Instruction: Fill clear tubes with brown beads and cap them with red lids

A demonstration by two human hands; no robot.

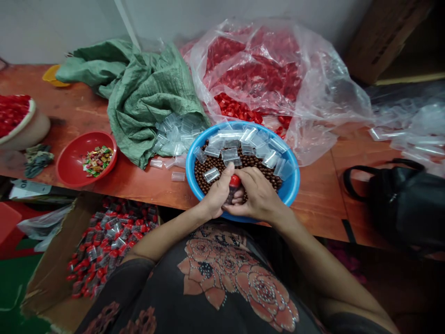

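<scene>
Both hands meet over the near rim of a blue basin (295, 185). Between them is a small clear container with a red cap (234, 182), dark inside. My left hand (220, 192) is wrapped round it from the left, thumb up beside the cap. My right hand (259, 192) closes on it from the right, fingers against the cap and side. The basin holds many brown balls (208, 167), with clear empty plastic tubes (231, 155) lying on top, mostly toward the far side.
Behind the basin lies a plastic bag of red caps (253, 74). Left are green cloth (149, 97), loose clear tubes (177, 134) and a red bowl (66, 160). Below left, a cardboard box (52, 278) holds red-capped containers. A black bag (406, 204) sits right.
</scene>
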